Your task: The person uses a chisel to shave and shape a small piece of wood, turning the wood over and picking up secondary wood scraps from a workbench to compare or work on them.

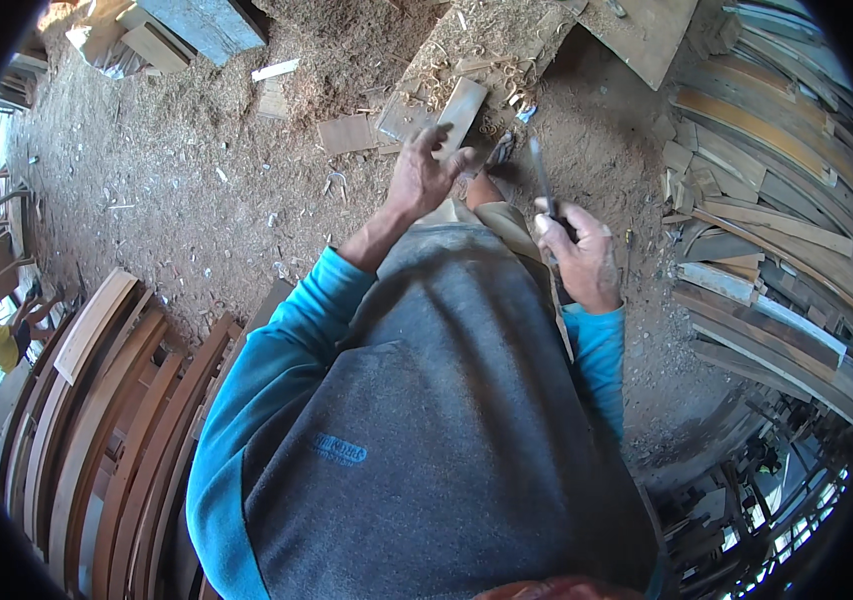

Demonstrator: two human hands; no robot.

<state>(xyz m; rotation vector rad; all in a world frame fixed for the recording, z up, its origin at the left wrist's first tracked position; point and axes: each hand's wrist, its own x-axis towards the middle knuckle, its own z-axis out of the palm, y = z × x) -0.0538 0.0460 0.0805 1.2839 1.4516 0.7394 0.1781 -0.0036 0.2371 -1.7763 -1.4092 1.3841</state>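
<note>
My left hand [424, 180] is held out in front of me with its fingers apart and holds nothing. Just beyond its fingertips lies a pale, narrow wooden board [462, 114]; I cannot tell whether they touch. My right hand [580, 250] is closed around the dark handle of a narrow-bladed hand tool [543, 177]. The slim grey blade points forward, away from me, and its exact kind is not clear. My bare foot [502, 152] shows between the two hands, close to the pale board.
Curled shavings [491, 75] cover a wide plank [546, 38] ahead. A flat wooden piece [346, 134] lies left of the pale board. Long timbers are stacked at the right [756, 130] and lower left [121, 400]. Another person [4, 340] is far off at the left.
</note>
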